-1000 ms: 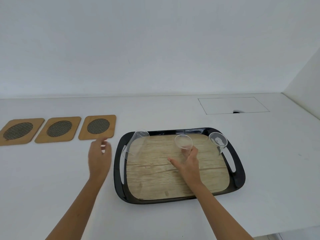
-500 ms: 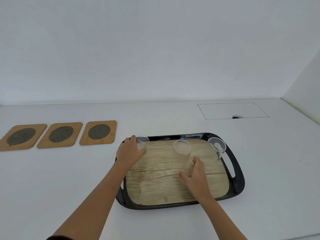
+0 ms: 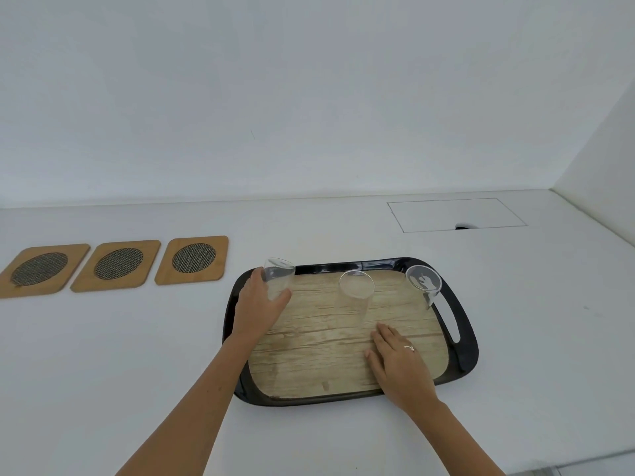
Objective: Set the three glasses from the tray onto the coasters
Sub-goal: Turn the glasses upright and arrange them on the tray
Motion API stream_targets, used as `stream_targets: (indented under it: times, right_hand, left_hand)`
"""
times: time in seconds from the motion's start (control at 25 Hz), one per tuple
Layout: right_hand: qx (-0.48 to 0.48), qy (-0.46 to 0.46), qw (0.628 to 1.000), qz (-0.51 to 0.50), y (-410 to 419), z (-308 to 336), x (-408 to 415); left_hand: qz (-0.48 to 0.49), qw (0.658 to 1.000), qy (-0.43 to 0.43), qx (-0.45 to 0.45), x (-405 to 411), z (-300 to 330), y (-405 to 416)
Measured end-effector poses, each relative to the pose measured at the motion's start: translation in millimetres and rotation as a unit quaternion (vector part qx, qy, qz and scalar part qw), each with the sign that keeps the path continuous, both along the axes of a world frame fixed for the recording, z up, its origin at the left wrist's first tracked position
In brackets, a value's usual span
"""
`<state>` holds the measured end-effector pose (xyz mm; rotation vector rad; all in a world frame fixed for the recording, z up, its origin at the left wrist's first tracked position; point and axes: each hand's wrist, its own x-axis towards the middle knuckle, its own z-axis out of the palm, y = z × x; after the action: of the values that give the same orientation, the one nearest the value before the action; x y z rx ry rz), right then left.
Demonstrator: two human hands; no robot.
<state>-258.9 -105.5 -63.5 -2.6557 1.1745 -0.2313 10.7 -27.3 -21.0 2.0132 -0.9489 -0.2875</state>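
left hand (image 3: 258, 309) wrapped around clear, smooth drinking glass (image 3: 277, 282) at far-left corner of black wood-grain tray (image 3: 468, 352); right hand (image 3: 398, 362) flat, fingers spread. likely light, slippery, breakable; best gripped mid-wall.

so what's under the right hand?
The right hand lies flat, fingers spread, over the tray; wood-grain surface shows around it. No glass is under it, though the patch beneath the palm is covered.
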Motion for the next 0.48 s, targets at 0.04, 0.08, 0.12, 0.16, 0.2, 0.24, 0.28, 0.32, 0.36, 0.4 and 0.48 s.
stream_targets:
  times: [0.04, 0.08, 0.12, 0.16, 0.2, 0.24, 0.28, 0.32, 0.36, 0.4, 0.48]
  right_hand:
    - [0.002, -0.002, 1.0, -0.002, 0, 1, 1]
    - [0.004, -0.006, 1.0, -0.006, 0, 1, 1]
    - [0.004, -0.012, 1.0, -0.011, 1, 0, 1]
    - [0.006, -0.013, 1.0, -0.015, 1, -1, 1]
    - [0.008, -0.012, 1.0, -0.016, 1, -1, 1]
    - [0.01, -0.014, 1.0, -0.018, 0, -2, 1]
    - [0.013, -0.019, 1.0, -0.02, 0, -2, 1]
    - [0.013, -0.024, 0.999, -0.022, 0, -2, 1]
    - [0.012, -0.027, 0.999, -0.022, 0, -2, 2]
    - [0.011, -0.026, 0.999, -0.022, 0, -1, 2]
    - [0.013, -0.022, 0.999, -0.02, 0, 0, 2]
  left_hand:
    - [-0.002, 0.999, 0.015, -0.03, -3, -1, 3]
    - [-0.004, 0.999, 0.027, -0.046, -6, -2, 5]
    - [-0.009, 0.998, 0.039, -0.053, -9, -4, 8]
    - [-0.015, 0.997, 0.055, -0.06, -11, -5, 10]
    - [-0.024, 0.994, 0.076, -0.072, -13, -8, 11]
    - [-0.033, 0.992, 0.094, -0.083, -15, -9, 13]
    - [-0.04, 0.989, 0.104, -0.094, -16, -9, 15]
    - [-0.045, 0.988, 0.11, -0.102, -18, -10, 17]
    - [-0.049, 0.986, 0.116, -0.107, -20, -11, 19]
    - [-0.051, 0.985, 0.123, -0.11, -21, -11, 20]
    - [-0.053, 0.984, 0.13, -0.11, -24, -12, 23]
